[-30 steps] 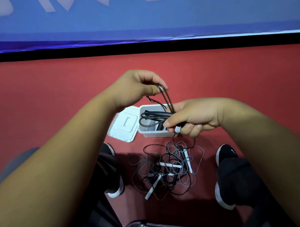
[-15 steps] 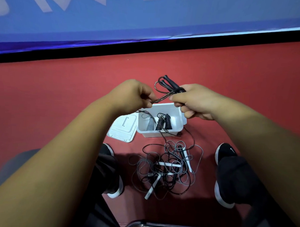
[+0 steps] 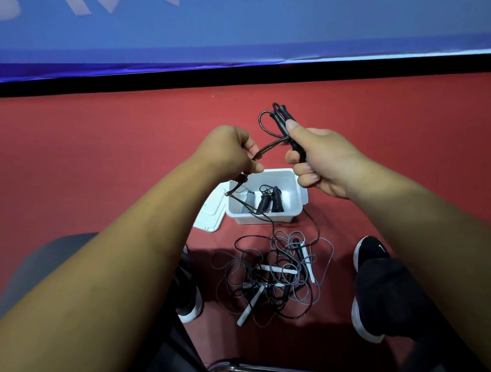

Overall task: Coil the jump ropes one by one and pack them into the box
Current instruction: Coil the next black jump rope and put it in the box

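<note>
The white plastic box (image 3: 267, 196) sits open on the red floor (image 3: 100, 153), and it serves as the landmark here. Its lid (image 3: 211, 212) lies flat on the floor, touching the box's left side. Inside the box stand what look like three coiled ropes: two black bundles (image 3: 270, 203) near the middle and a grey one (image 3: 248, 201) to their left. So, by my reading, about three ropes are packed.

Above the box, the person has a fourth rope in work. The right hand (image 3: 321, 160), just above the box's right rim, has its fingers clamped on the two black handles (image 3: 282, 123), held side by side and pointing away beyond the box. The left hand (image 3: 231, 154), above the box's left rim, has its fingers pinched together on the black cord (image 3: 270, 146) that runs across from the handles. From that hand the cord drops over the box's left part and front wall and trails toward the floor in front of it. Only a loop or so shows near the handles, so the coiling looks barely begun.

In front of the box, between the person's black shoes (image 3: 368, 252), lies a tangled pile (image 3: 274, 276) of grey and black cords with white handles (image 3: 277, 270) and at least one dark one. I cannot count the ropes in it, though several appear left to untangle, coil and pack.
</note>
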Action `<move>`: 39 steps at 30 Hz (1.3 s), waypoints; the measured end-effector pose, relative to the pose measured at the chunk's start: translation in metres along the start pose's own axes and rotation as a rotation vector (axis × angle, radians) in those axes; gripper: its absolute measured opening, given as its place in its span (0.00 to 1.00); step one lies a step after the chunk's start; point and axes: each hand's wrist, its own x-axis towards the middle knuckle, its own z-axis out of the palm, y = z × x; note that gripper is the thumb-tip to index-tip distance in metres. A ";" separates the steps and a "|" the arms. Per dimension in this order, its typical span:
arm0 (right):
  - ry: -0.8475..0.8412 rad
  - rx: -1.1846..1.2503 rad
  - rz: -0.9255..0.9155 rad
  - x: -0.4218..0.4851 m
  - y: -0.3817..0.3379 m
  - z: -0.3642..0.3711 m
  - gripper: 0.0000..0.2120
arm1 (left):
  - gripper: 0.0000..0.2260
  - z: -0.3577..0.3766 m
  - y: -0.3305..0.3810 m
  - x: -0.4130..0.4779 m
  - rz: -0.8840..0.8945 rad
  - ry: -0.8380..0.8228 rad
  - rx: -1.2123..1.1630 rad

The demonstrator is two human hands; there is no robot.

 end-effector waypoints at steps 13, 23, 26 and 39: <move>-0.037 -0.027 -0.037 0.002 0.001 -0.006 0.14 | 0.06 0.011 0.003 -0.003 0.030 0.037 0.027; 0.155 -0.009 -0.111 0.012 0.000 -0.019 0.09 | 0.08 -0.001 0.005 -0.007 0.153 -0.323 -0.502; 0.115 0.071 -0.090 0.009 -0.004 -0.017 0.08 | 0.08 -0.005 0.001 -0.007 0.177 -0.333 -0.324; -0.085 0.012 -0.150 -0.002 -0.007 -0.007 0.10 | 0.18 0.001 0.005 -0.012 -0.088 -0.258 -0.090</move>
